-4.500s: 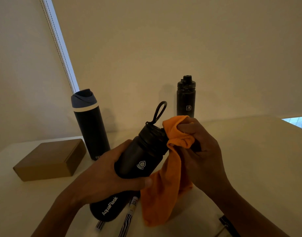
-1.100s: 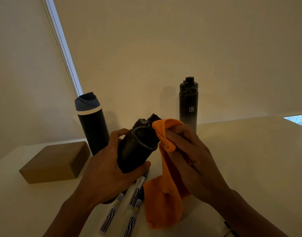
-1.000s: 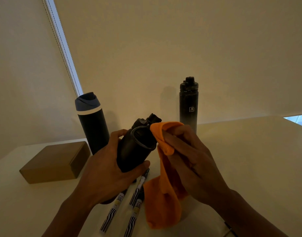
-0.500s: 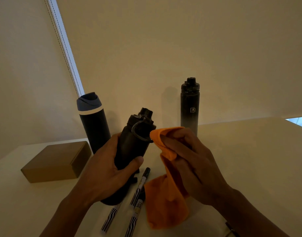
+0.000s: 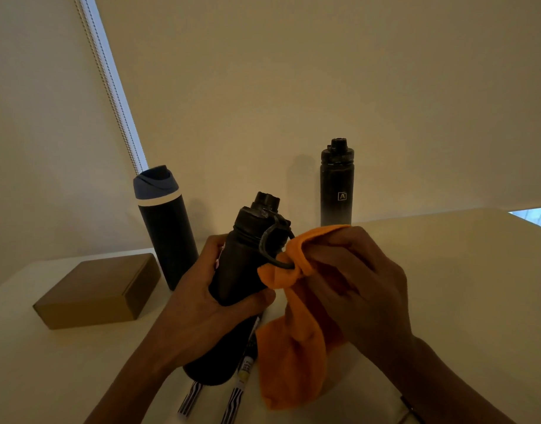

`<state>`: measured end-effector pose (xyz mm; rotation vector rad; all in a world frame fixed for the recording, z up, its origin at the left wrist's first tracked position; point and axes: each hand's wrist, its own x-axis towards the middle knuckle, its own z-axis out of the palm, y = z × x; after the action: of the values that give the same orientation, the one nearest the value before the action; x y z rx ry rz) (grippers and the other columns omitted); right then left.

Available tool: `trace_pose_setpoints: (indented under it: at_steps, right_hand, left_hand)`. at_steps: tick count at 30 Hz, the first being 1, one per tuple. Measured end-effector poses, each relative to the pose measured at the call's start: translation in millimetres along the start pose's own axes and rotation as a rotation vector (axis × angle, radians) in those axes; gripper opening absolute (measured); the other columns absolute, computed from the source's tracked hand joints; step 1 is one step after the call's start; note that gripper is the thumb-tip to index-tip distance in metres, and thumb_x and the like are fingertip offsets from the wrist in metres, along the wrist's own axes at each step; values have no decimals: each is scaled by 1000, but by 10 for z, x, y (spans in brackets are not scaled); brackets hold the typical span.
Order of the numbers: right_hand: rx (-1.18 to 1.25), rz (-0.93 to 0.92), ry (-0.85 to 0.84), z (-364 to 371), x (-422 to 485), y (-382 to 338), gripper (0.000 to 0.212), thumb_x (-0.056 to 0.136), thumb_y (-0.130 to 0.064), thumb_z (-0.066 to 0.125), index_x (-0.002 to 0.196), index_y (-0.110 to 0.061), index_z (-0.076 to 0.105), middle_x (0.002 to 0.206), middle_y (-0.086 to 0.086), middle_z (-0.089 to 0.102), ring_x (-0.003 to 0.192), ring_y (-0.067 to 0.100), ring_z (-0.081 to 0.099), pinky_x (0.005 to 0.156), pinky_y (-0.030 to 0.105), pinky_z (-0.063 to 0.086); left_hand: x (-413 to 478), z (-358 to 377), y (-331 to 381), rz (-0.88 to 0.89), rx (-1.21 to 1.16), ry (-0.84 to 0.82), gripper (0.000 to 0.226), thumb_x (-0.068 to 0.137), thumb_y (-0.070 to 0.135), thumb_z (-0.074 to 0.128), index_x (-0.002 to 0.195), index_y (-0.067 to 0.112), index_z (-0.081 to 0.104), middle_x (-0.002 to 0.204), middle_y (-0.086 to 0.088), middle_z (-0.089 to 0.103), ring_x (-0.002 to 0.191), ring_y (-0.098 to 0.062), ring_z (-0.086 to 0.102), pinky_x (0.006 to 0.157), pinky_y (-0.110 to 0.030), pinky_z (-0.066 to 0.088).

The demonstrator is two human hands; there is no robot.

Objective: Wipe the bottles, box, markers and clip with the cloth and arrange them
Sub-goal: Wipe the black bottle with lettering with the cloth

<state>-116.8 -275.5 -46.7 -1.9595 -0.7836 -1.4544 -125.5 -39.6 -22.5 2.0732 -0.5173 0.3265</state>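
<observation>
Nearest to us, two markers lie on the pale tabletop (image 5: 446, 270). The left marker (image 5: 190, 401) shows only its black-and-white striped end. The right marker (image 5: 243, 368) has the same stripes and a light label, and its upper part goes under the held bottle.

Just above them is the orange cloth (image 5: 290, 356). It looks soft and fuzzy, and its lower part hangs down in a loose fold toward the tabletop. Its upper part is bunched in our right hand (image 5: 355, 286), whose fingers are curled around it and press it against the carrying loop (image 5: 267, 249) of the bottle.

Our left hand (image 5: 202, 304) grips the black bottle (image 5: 244, 270) around the middle, with the thumb across the front. This bottle is matte and dark, with a ribbed neck and a screw cap on top, and the thin loop hangs from the lid to the right side. It leans a little to the right. We cannot tell whether its base touches the markers.

Further left, a brown cardboard box (image 5: 101, 289) sits closed on the tabletop. Just beside it stands a dark bottle with a blue lid (image 5: 165, 237) and a white ring under that lid. Furthest, near the wall, a slim black bottle (image 5: 336, 191) stands upright and bears a small square logo.
</observation>
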Motion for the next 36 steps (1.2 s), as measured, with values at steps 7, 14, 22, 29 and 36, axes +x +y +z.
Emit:
trace_pose_setpoints:
  at_steps: [7, 14, 22, 29, 36]
  right_hand:
    - [-36, 103, 99, -147, 111, 11, 25, 88, -30, 75, 100, -7, 75, 104, 0, 71, 84, 9, 66, 77, 22, 55]
    - [-10, 113, 74, -176, 149, -52, 25, 84, -31, 81, 94, -9, 76, 102, -3, 71, 85, 4, 64, 79, 14, 50]
    - [-68, 102, 85, -155, 121, -40, 26, 84, -28, 81, 96, -5, 75, 101, 3, 72, 83, 6, 63, 82, 10, 47]
    - [-56, 63, 102, -156, 128, -105, 23, 82, -26, 83, 90, -6, 76, 95, 2, 71, 79, 4, 60, 78, 9, 47]
    - [-58, 38, 76, -134, 107, -103, 24, 85, -28, 81, 90, -5, 75, 95, 3, 70, 78, 4, 59, 77, 11, 48]
  left_hand:
    - [-53, -1, 4, -132, -125, -79, 83, 54, 62, 71, 130, 51, 39, 110, 4, 64, 85, -15, 74, 61, -22, 59]
    - [-31, -93, -27, -105, -153, -95, 55, 63, 62, 71, 116, 54, 57, 106, 10, 71, 90, -22, 75, 72, -36, 64]
    - [-10, -179, 37, 16, 5, 56, 67, 59, 66, 79, 118, 55, 49, 114, 25, 67, 102, 2, 68, 71, -17, 58]
    - [-8, -126, 44, 33, 45, 160, 77, 53, 45, 94, 113, 39, 47, 108, 20, 67, 100, -1, 69, 75, -22, 58]
    - [-32, -33, 45, 6, 98, 209, 85, 54, 54, 92, 122, 62, 42, 110, 11, 64, 90, 0, 65, 69, -17, 53]
